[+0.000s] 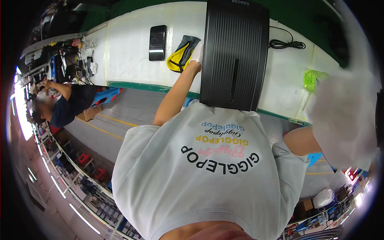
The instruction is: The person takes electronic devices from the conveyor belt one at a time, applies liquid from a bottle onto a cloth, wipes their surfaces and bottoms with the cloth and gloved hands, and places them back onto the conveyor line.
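Note:
A tall black ribbed housing (235,48) with a long narrow slot stands on the white worktop in front of my body. Its far end bears the lettering "BEDRED". My left hand (197,53), in a white glove, is at the housing's left side. It lies beside a grey and yellow cloth (181,57) and seems to touch it; its fingers are mostly hidden. On the right, my right forearm rises into a large white blurred shape (343,118) close to the camera. Whether that is only my gloved hand or also something white in it, I cannot make out.
A black phone-like device (157,43) lies left of the cloth. Coiled black cable (287,44) and a bright green crumpled item (314,80) are on the worktop (128,52) to the right. Another person (68,102) works at the far left, near cluttered parts (66,60).

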Demonstrator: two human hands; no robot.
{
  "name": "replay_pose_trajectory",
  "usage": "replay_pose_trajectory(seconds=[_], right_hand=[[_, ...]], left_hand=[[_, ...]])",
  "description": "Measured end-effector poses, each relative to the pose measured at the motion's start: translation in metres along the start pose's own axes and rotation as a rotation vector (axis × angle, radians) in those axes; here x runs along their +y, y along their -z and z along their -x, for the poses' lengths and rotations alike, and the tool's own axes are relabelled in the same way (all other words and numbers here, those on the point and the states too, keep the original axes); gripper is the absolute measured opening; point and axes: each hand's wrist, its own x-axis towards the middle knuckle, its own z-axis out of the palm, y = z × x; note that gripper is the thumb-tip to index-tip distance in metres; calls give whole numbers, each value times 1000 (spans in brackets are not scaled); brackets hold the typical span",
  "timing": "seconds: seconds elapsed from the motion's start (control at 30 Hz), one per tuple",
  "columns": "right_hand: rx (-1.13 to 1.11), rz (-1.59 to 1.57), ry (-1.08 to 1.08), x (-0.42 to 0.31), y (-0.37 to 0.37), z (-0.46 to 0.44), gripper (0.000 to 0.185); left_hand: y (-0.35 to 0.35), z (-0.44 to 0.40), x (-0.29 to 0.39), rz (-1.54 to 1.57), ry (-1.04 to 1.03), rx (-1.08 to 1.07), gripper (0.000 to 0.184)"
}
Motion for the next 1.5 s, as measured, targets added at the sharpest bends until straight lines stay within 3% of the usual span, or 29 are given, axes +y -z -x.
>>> replay_pose_trajectory(seconds=[0.17,0.3,0.43,0.73,1.5], right_hand=[[-20,123,122,-13,-2,-8,55],[15,182,155,-9,4,-13,54],[73,270,212,-19,22,-25,53],[206,525,291,-47,66,-48,52],[204,695,175,-51,80,-69,47]], left_hand=[[11,-18,-21,-52,-46,-12,45],[31,-71,-75,-120,-153,-31,46],[17,-40,-38,-138,-79,-24,46],[20,-43,-41,-189,-15,-43,47],[30,-45,-52,-271,48,-81,48]])
